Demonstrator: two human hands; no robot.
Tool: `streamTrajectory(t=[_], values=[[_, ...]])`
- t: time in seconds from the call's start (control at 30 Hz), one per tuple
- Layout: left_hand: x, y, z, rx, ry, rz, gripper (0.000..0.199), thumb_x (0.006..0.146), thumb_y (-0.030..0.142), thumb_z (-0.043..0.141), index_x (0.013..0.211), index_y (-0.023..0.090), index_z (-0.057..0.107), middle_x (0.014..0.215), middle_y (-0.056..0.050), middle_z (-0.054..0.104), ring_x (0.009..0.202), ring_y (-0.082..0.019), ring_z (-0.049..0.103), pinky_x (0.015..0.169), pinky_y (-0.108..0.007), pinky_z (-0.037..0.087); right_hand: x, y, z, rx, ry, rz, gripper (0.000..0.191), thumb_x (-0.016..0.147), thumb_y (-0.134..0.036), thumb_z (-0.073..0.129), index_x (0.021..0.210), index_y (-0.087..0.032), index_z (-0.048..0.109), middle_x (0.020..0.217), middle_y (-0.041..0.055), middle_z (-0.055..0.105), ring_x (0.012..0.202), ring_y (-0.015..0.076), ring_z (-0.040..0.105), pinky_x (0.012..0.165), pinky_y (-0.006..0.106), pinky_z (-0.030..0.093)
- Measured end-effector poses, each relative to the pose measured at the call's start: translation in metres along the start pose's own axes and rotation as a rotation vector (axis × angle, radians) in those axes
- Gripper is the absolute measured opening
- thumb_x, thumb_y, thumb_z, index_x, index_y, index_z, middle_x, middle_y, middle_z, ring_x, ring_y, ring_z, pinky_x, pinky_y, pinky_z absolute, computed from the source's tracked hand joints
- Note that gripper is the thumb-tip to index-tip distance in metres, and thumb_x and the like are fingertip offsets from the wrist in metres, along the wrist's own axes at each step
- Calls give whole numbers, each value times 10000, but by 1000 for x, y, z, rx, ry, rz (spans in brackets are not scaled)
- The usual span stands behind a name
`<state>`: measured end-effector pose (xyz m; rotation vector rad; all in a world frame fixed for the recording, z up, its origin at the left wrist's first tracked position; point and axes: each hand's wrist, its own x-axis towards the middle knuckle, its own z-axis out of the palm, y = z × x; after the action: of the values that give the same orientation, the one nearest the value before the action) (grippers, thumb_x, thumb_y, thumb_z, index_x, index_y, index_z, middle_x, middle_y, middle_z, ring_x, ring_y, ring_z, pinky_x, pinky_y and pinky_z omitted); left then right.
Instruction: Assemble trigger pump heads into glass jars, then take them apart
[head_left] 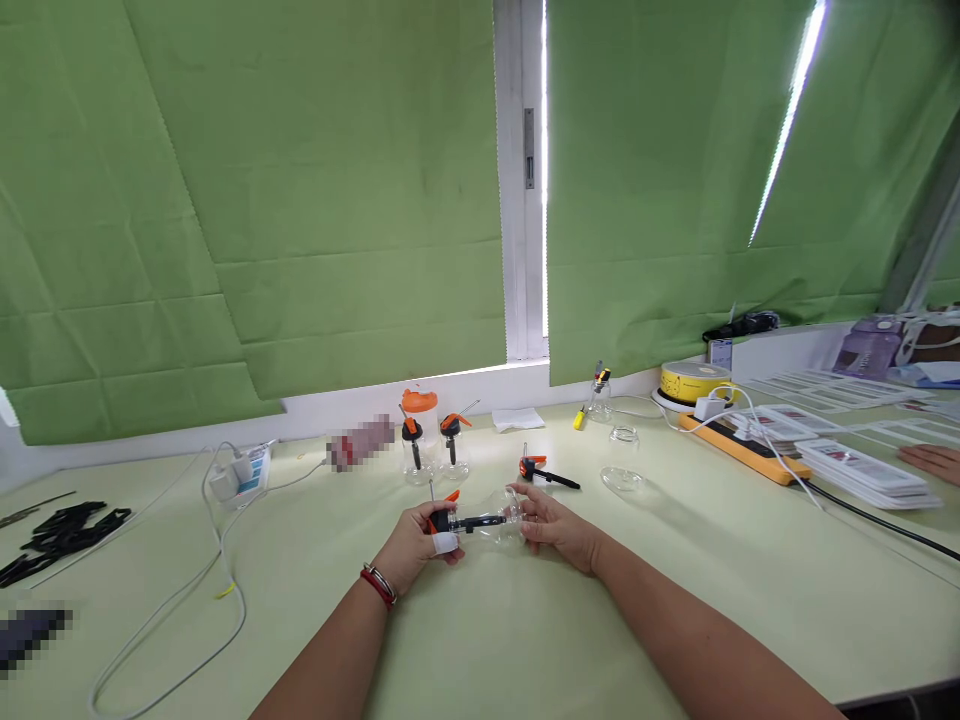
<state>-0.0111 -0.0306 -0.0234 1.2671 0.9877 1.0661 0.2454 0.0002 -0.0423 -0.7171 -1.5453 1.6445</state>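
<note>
My left hand point(409, 550), a white wrap on one finger, grips the black-and-orange lever head point(441, 521) of a clear bottle. My right hand point(562, 530) holds the base end of that clear bottle point(493, 508), which lies sideways between both hands. A black tube runs from the head into the bottle. Just beyond my right hand lies a loose black-and-orange lever head point(531, 469) with a black tube. Two upright clear bottles, a left one point(417, 472) and a right one point(453, 466), carry the same kind of head. Farther right, another clear bottle point(622, 480) rests on the table.
Behind the bottles stands an orange-lidded container point(421, 403). A yellow-handled tool point(579, 418) lies by a clear jar point(600, 408). At right are an orange power strip point(742, 448), stacked cards point(862, 475) and another person's hand point(934, 462). A white cable point(240, 610) loops at left.
</note>
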Motion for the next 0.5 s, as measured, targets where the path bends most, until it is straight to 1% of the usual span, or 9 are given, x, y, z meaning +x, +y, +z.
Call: streamTrajectory(t=[0.1, 0.17, 0.23, 0.3, 0.37, 0.43, 0.47, 0.5], values=[[-1, 1, 0, 2, -13, -8, 533, 572, 217, 785, 1041, 115, 552, 611, 13, 637, 562, -205, 663, 548, -336, 538, 3, 2, 0, -59, 31, 11, 609, 705, -487, 668, 1208, -219, 453, 882, 32, 588, 636, 106, 517, 519, 222, 392], [-3, 2, 2, 3, -24, -11, 540, 568, 222, 788, 1043, 114, 554, 612, 10, 640, 566, -210, 664, 549, -343, 540, 6, 5, 0, -120, 47, 20, 503, 758, -573, 561, 1060, -172, 540, 742, 15, 587, 546, 89, 480, 483, 215, 360], [-4, 4, 4, 5, -36, -13, 552, 561, 220, 793, 1048, 114, 557, 620, 4, 646, 571, -212, 664, 550, -346, 540, 8, 7, -1, -172, 67, 32, 513, 785, -637, 461, 868, -145, 581, 643, 4, 568, 479, 74, 443, 469, 215, 339], [-5, 5, 6, 6, -43, -13, 561, 553, 215, 798, 1052, 116, 559, 630, -1, 650, 570, -211, 662, 547, -345, 539, 10, 9, -1, -193, 90, 41, 560, 786, -673, 405, 752, -139, 571, 601, 0, 554, 448, 66, 426, 470, 217, 333], [-5, 5, 7, 6, -41, -11, 565, 548, 215, 802, 1050, 118, 562, 638, -4, 651, 571, -212, 661, 542, -341, 537, 10, 10, -1, -194, 98, 40, 582, 780, -690, 389, 730, -139, 569, 595, -2, 550, 441, 65, 425, 475, 218, 334], [-4, 4, 5, 4, -29, -9, 565, 545, 219, 805, 1045, 118, 563, 648, -7, 651, 578, -215, 665, 545, -338, 537, 9, 8, 0, -177, 90, 39, 589, 777, -693, 391, 771, -137, 586, 588, -5, 539, 450, 71, 435, 480, 222, 344], [-3, 3, 4, 3, -19, -7, 565, 548, 223, 804, 1047, 119, 562, 657, -6, 650, 583, -214, 668, 551, -336, 538, 8, 7, 0, -150, 82, 34, 580, 773, -685, 414, 842, -139, 597, 610, -3, 542, 473, 80, 457, 487, 225, 356], [-2, 3, 3, 1, -7, -6, 564, 554, 226, 801, 1052, 121, 558, 667, -3, 648, 587, -211, 669, 558, -333, 539, 6, 6, 0, -112, 68, 26, 563, 762, -664, 466, 953, -150, 591, 666, 6, 558, 515, 92, 491, 501, 230, 375]])
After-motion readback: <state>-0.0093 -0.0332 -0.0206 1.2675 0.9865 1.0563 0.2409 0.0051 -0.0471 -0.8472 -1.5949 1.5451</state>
